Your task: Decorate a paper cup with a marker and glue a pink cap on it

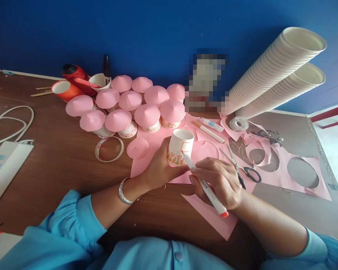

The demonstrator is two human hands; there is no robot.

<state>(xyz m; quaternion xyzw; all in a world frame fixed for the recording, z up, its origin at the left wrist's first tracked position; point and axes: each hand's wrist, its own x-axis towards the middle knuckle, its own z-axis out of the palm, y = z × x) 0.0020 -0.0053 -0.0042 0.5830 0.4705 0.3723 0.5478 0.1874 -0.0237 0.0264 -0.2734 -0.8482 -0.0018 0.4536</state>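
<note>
My left hand (160, 161) is wrapped round a white paper cup (176, 144), keeping it tilted over the pink paper. Orange and yellow flowers ring the lower part of the cup, and a red-orange outline of a box shape shows above them. Between the fingers of my right hand (219, 180) is a white marker pen (210, 193) with an orange end; its tip touches the cup by that outline. Just left of my left hand lie a pink paper cone (138, 148) and a cut paper cup ring (109, 149).
Several cups with pink cone roofs (147, 115) stand behind. Scissors (238, 165), another marker (208, 132), a tape roll (239, 123) and cut pink paper (284, 165) lie right. Tall cup stacks (270, 71) lean at the wall. A power strip (7, 168) is left.
</note>
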